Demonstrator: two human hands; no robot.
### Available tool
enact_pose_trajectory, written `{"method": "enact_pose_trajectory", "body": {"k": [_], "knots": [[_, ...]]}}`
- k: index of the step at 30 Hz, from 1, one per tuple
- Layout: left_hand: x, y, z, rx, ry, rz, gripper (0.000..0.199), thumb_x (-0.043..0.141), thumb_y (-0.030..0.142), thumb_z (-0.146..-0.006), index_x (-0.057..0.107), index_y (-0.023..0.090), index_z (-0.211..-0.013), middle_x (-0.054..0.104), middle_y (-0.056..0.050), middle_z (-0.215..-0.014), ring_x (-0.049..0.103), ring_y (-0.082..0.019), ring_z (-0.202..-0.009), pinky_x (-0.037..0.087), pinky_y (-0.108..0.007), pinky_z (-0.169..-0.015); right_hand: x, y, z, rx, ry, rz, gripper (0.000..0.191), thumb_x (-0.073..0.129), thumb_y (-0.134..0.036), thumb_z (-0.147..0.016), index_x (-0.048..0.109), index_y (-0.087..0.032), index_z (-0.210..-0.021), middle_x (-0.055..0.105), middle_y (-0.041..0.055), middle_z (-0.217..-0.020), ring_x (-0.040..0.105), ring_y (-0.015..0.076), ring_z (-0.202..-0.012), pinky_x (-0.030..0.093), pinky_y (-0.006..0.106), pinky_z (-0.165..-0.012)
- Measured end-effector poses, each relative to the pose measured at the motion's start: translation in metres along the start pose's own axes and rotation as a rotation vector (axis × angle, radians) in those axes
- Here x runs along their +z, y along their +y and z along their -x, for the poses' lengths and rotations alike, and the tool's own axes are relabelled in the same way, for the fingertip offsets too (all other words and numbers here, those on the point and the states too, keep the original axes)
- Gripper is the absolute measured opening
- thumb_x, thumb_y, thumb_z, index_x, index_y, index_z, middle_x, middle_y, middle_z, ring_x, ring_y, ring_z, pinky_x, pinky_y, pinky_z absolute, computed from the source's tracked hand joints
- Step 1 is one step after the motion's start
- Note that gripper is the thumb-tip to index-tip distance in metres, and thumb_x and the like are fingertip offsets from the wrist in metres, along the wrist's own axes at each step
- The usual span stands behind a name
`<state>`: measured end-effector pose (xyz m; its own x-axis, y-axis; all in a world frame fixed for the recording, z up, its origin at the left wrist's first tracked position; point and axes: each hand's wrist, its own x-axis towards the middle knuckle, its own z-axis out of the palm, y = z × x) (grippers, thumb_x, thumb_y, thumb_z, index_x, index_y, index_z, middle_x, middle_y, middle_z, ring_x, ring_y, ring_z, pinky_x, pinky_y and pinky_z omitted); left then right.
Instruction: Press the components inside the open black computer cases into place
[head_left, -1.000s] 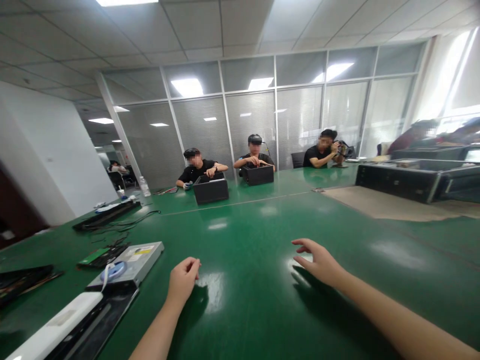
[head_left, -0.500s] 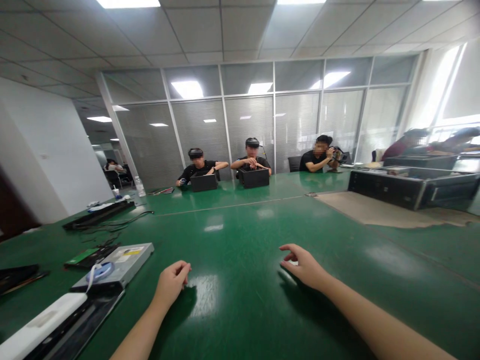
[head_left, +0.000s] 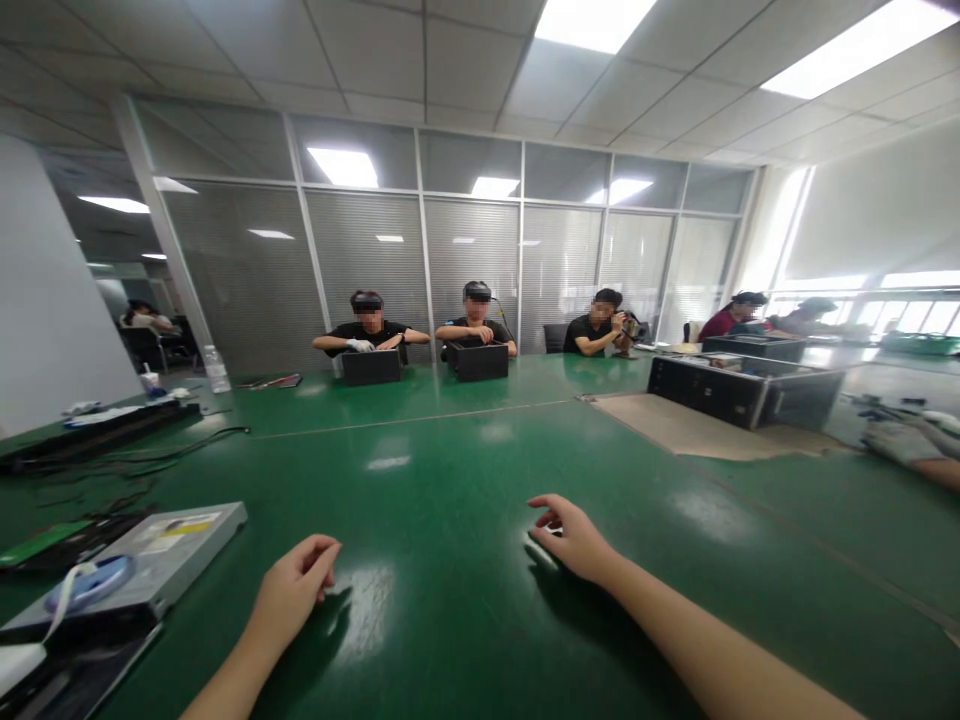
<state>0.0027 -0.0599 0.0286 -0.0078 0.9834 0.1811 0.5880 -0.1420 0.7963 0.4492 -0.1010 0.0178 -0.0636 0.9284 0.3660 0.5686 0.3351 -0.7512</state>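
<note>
My left hand (head_left: 298, 580) hovers just over the green tabletop (head_left: 442, 620), fingers curled in and thumb against them. Nothing shows in it. To its left lies a silver optical drive (head_left: 191, 530) with a yellow label. On the drive sits a blue ring-shaped item (head_left: 94, 580), a white strip running from it. My right hand (head_left: 570, 535) is held above the table's middle, thumb and index finger apart, with nothing between them. Both hands cast shadows on the glossy surface.
Green circuit boards (head_left: 45, 545), cables (head_left: 187, 440) and a long black part (head_left: 112, 435) lie at left. A black metal case (head_left: 739, 385) stands on brown cardboard (head_left: 697, 430). At right, another person's gloved hand (head_left: 900, 440) reaches in. Several people sit across, some behind black boxes (head_left: 373, 367).
My view has swung right, so everything shifts left. A gloved hand and more of the window side now show at right. My hands keep nearly the same shape.
</note>
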Motion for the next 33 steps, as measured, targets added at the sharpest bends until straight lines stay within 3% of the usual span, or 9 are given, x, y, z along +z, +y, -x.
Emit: {"method": "enact_pose_trajectory", "body": {"k": [5, 10, 14, 18, 21, 23, 27, 30, 33], "knots": [[0.001, -0.001, -0.005, 0.012, 0.020, -0.182, 0.047, 0.053, 0.062, -0.077, 0.065, 0.022, -0.099, 0.060, 0.002, -0.059, 0.058, -0.021, -0.057, 0.041, -0.029, -0.058, -0.001, 0.000, -0.001, -0.025, -0.028, 0.011, 0.039, 0.064, -0.025, -0.081, 0.058, -0.019, -0.120, 0.067, 0.0082, -0.105, 0.066, 0.0192, -0.090, 0.054, 0.039, -0.085], [0.001, -0.001, -0.005, 0.034, -0.085, -0.265, 0.041, 0.050, 0.057, -0.081, 0.068, 0.022, -0.091, 0.068, -0.001, -0.072, 0.063, -0.023, -0.070, 0.042, -0.029, -0.065, -0.003, -0.006, 0.001, -0.079, -0.047, 0.071, 0.041, 0.062, -0.023, -0.082, 0.057, -0.020, -0.122, 0.065, 0.0089, -0.110, 0.065, 0.0191, -0.093, 0.053, 0.038, -0.086], [0.003, 0.002, -0.002, 0.077, -0.114, -0.279, 0.038, 0.050, 0.055, -0.081, 0.069, 0.022, -0.085, 0.068, -0.001, -0.074, 0.062, -0.022, -0.071, 0.041, -0.028, -0.066, -0.008, -0.035, 0.012, -0.280, 0.099, 0.271, 0.045, 0.061, -0.024, -0.083, 0.054, -0.021, -0.128, 0.058, 0.0124, -0.130, 0.057, 0.0255, -0.116, 0.044, 0.046, -0.101], [0.004, 0.004, 0.000, 0.081, -0.104, -0.267, 0.037, 0.052, 0.054, -0.078, 0.069, 0.022, -0.082, 0.068, -0.001, -0.072, 0.062, -0.021, -0.069, 0.041, -0.027, -0.064, -0.035, -0.075, 0.010, -0.426, 0.292, 0.553, 0.049, 0.058, -0.031, -0.087, 0.051, -0.019, -0.134, 0.052, 0.0141, -0.140, 0.045, 0.0292, -0.131, 0.034, 0.048, -0.110], [0.005, 0.004, -0.001, 0.082, -0.125, -0.269, 0.036, 0.053, 0.055, -0.077, 0.069, 0.022, -0.080, 0.068, -0.001, -0.071, 0.062, -0.022, -0.070, 0.041, -0.027, -0.064, -0.079, -0.082, -0.024, -0.262, 0.343, 0.764, 0.064, 0.065, -0.045, -0.082, 0.050, -0.014, -0.135, 0.047, 0.0195, -0.143, 0.042, 0.0359, -0.132, 0.034, 0.052, -0.108], [0.005, 0.003, -0.002, 0.081, -0.143, -0.271, 0.037, 0.052, 0.055, -0.078, 0.069, 0.022, -0.080, 0.068, -0.002, -0.072, 0.063, -0.022, -0.072, 0.041, -0.028, -0.066, -0.112, -0.072, -0.059, -0.021, 0.235, 0.871, 0.081, 0.070, -0.060, -0.073, 0.052, -0.010, -0.134, 0.049, 0.0239, -0.140, 0.045, 0.0406, -0.128, 0.038, 0.053, -0.103], [0.005, 0.002, -0.005, 0.065, -0.130, -0.263, 0.036, 0.051, 0.053, -0.078, 0.069, 0.021, -0.079, 0.068, -0.001, -0.072, 0.062, -0.022, -0.073, 0.041, -0.028, -0.067, -0.154, -0.051, -0.113, 0.393, -0.312, 0.957, 0.088, 0.077, -0.063, -0.061, 0.060, -0.005, -0.126, 0.063, 0.0228, -0.123, 0.062, 0.0370, -0.109, 0.049, 0.041, -0.088], [0.004, 0.001, -0.007, 0.023, -0.094, -0.264, 0.037, 0.051, 0.053, -0.078, 0.069, 0.021, -0.078, 0.066, -0.001, -0.066, 0.061, -0.021, -0.067, 0.039, -0.027, -0.061, -0.157, -0.054, -0.112, 0.325, -0.380, 1.002, 0.087, 0.079, -0.053, -0.062, 0.057, -0.004, -0.131, 0.063, 0.0224, -0.124, 0.063, 0.0358, -0.107, 0.050, 0.038, -0.087], [0.004, 0.000, -0.008, 0.015, -0.089, -0.265, 0.037, 0.050, 0.054, -0.078, 0.068, 0.021, -0.077, 0.065, 0.000, -0.064, 0.059, -0.020, -0.064, 0.037, -0.027, -0.058, -0.150, -0.075, -0.076, 0.160, -0.389, 0.964, 0.097, 0.076, -0.056, -0.065, 0.047, -0.003, -0.141, 0.060, 0.0234, -0.129, 0.061, 0.0373, -0.112, 0.048, 0.040, -0.093]]}}
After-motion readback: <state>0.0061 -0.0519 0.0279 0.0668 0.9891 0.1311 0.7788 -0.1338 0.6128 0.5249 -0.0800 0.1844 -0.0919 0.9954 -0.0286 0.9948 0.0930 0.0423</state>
